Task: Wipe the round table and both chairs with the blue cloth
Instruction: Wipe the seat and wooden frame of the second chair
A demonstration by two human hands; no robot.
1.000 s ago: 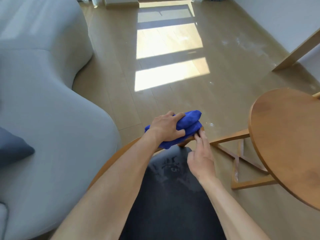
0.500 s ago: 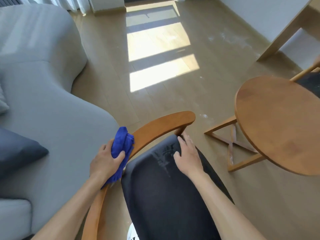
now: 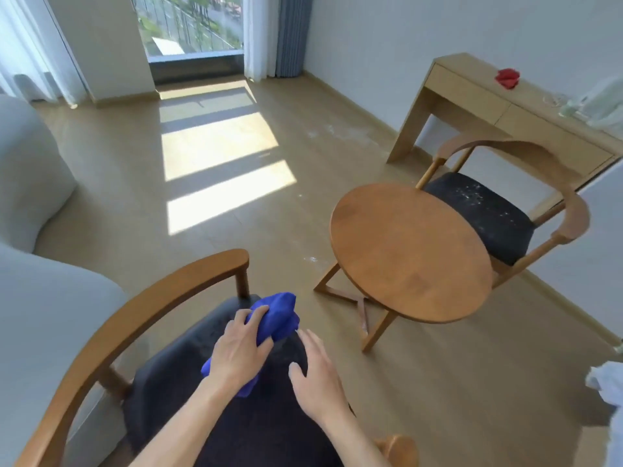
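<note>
Blue cloth (image 3: pixel 277 315), brown round table (image 3: pixel 409 252), white-flecked black seat (image 3: pixel 485 214) (far chair).

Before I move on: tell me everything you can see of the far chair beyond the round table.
The far chair has a curved wooden back-and-arm rail on wooden legs and a dark padded seat speckled with white dust or crumbs. It stands upright behind the round table, in front of the wooden desk. Neither hand touches it.

Two bare forearms reaching forward from the lower edge. Left grip (image 3: pixel 240 350) palm down, fingers curled round a bunched blue cloth (image 3: pixel 276 315). Right grip (image 3: pixel 315 372) just beside it, palm down, fingers straight and slightly spread, holding nothing.
</note>
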